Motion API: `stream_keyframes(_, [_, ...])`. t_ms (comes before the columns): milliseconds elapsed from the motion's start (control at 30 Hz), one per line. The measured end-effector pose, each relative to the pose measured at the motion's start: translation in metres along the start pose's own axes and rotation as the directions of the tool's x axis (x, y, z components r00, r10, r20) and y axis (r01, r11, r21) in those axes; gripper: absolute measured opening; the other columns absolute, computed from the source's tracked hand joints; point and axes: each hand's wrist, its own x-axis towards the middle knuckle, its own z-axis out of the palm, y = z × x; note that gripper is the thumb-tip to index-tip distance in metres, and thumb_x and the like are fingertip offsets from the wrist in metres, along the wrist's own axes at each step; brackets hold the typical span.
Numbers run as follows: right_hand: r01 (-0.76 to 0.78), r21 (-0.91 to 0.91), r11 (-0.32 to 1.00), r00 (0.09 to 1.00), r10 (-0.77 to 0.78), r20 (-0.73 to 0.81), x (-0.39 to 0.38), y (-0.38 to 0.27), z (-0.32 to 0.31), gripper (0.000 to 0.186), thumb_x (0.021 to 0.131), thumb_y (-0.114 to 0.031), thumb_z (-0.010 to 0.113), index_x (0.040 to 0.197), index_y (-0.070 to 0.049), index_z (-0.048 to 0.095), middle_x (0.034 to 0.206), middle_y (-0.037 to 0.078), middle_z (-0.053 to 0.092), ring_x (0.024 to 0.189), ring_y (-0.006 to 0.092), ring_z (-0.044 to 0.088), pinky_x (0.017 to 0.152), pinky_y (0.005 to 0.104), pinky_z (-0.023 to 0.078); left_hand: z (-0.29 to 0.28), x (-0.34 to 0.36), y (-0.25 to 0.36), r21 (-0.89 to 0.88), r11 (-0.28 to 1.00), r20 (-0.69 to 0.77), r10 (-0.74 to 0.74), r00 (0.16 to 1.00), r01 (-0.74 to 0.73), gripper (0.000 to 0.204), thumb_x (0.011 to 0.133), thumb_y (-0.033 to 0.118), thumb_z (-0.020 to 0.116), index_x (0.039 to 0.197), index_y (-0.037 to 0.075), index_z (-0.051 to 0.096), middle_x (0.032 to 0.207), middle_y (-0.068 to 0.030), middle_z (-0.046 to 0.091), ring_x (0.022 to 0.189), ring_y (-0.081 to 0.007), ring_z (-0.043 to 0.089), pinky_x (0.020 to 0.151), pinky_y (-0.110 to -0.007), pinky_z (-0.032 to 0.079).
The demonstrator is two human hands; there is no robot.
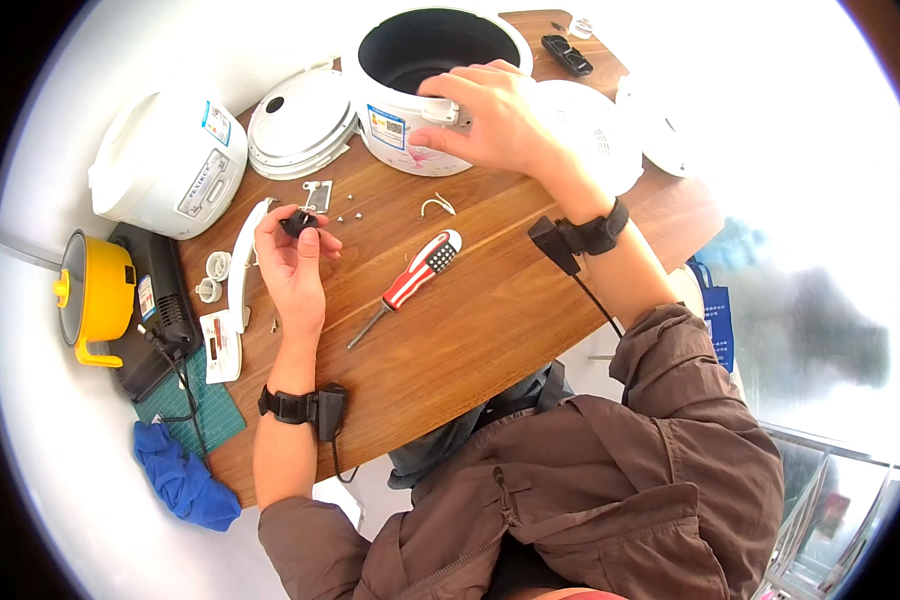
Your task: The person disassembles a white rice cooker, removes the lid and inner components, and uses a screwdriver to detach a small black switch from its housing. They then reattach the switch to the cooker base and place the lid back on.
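Observation:
My left hand [292,268] pinches a small black part [297,222] beside a small metal plate [317,198] and several screws. My right hand [485,125] is over the front rim of the white rice cooker body [410,145], by its latch, fingers curved and apart; whether they touch it I cannot tell. Between my hands lie a pale hook-shaped piece [437,205] and a screwdriver [422,271] with a red, white and dark handle. A long white strip [241,260] and small white caps [217,266] lie left of my left hand.
A second cooker [140,170], a round lid [290,128] and a white disc [600,130] stand around the back. A yellow pot [105,295], black appliance [150,340], green mat [210,395] and blue cloth [185,480] crowd the left; black glasses [568,55] lie back right.

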Motion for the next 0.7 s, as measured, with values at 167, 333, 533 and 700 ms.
stream_keyframes(167, [-0.131,0.058,0.99,0.97,0.14,-0.2,-0.015,0.002,-0.039,0.027,0.088,-0.019,0.078,0.114,-0.011,0.073,0.1,0.004,0.072,0.088,0.0234,0.068,0.081,0.034,0.052,-0.005,-0.003,0.001,0.005,1.0,-0.026,0.001,1.0,-0.001,0.029,0.105,0.014,0.058,0.131,0.004,0.048,0.109,-0.0124,0.065,0.08,-0.0158,0.065,0.066,-0.029,0.054])
stream_keyframes(333, [-0.45,-0.009,0.893,0.876,0.439,-0.202,-0.072,0.037,-0.088,0.02,0.096,-0.017,0.07,0.112,-0.004,0.071,0.097,0.009,0.072,0.09,0.0223,0.07,0.08,0.0348,0.054,-0.001,0.0,-0.003,-0.031,0.999,-0.029,0.013,0.999,-0.014,0.027,0.105,0.016,0.058,0.127,0.004,0.047,0.109,-0.0123,0.065,0.079,-0.0162,0.065,0.066,-0.029,0.055])
stream_keyframes(533, [-0.336,-0.32,0.886,0.895,0.406,0.185,-0.116,0.006,-0.095,0.038,0.085,-0.031,0.08,0.113,-0.006,0.071,0.105,0.007,0.069,0.103,0.0249,0.066,0.094,0.04,0.048,-0.004,-0.002,-0.006,-0.006,1.0,-0.038,0.0,0.999,0.0,0.024,0.107,0.015,0.055,0.127,0.007,0.046,0.111,-0.0145,0.065,0.08,-0.0166,0.065,0.067,-0.029,0.052])
stream_keyframes(700, [-0.341,-0.29,0.894,0.855,0.423,0.299,-0.134,0.006,-0.08,0.031,0.082,-0.026,0.081,0.107,-0.01,0.072,0.105,0.005,0.063,0.098,0.0292,0.062,0.091,0.0409,0.047,-0.004,-0.001,-0.004,-0.029,1.0,-0.034,0.001,0.999,-0.002,0.026,0.107,0.016,0.056,0.129,0.007,0.047,0.111,-0.0144,0.066,0.08,-0.0168,0.065,0.067,-0.028,0.052])
